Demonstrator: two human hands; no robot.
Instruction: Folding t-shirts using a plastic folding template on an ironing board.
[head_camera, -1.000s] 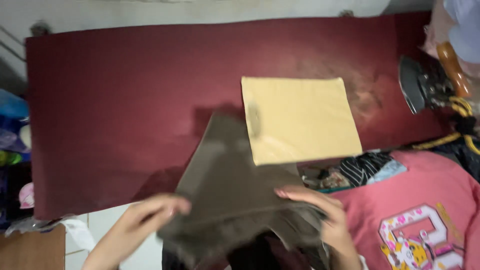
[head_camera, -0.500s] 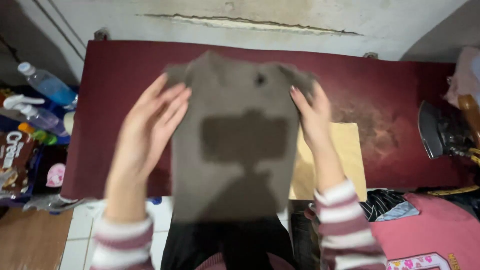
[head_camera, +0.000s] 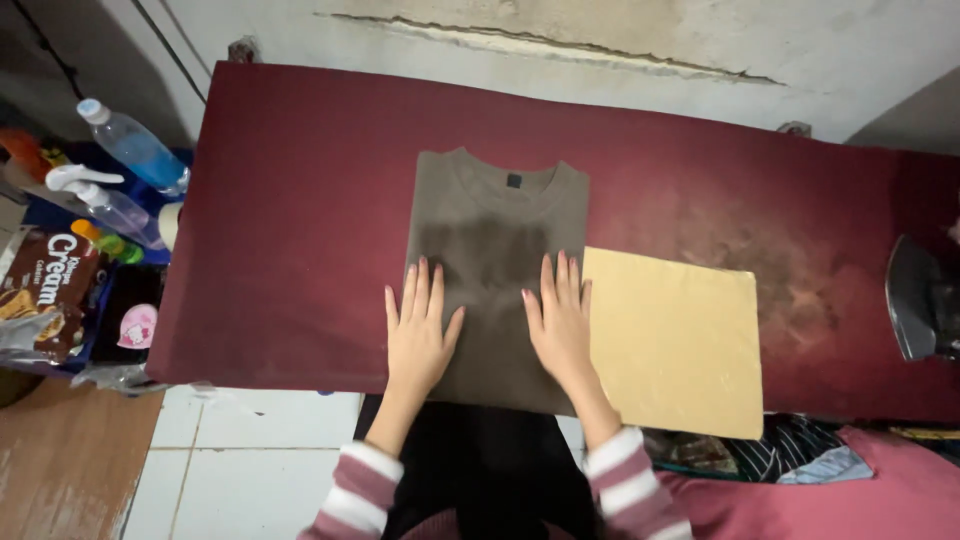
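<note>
Olive-brown folded T-shirt (head_camera: 495, 270) lying flat on the dark red surface (head_camera: 300, 220), collar toward the wall, sleeves already tucked under so that only a neat rectangle shows, near edge reaching the surface's front rim. Darker damp-looking patch across the chest.

Head view, the only one: left hand (head_camera: 418, 332) spread flat on the shirt's lower left part, fingers open and pointing away from the body, holding nothing. Right hand (head_camera: 560, 318) likewise flat and spread on the lower right part, little finger close to the edge of a tan cardboard sheet (head_camera: 675, 340) that lies just beside the shirt, touching or almost touching its right side. Striped sleeves visible at both wrists.

Judged from the layout: side folds done, shirt laid out and being pressed smooth; bottom-to-top fold apparently not yet made, since the full length from collar to hem remains exposed. Cardboard not under or on the shirt.

Elsewhere: an iron (head_camera: 915, 300) resting at the far right end of the surface, well apart from the shirt; clear plastic bottles (head_camera: 130, 145) and a spray bottle (head_camera: 100, 200) off the left end; a pile of pink and striped clothing (head_camera: 830, 480) at lower right; pale floor tiles (head_camera: 240, 460) below.
</note>
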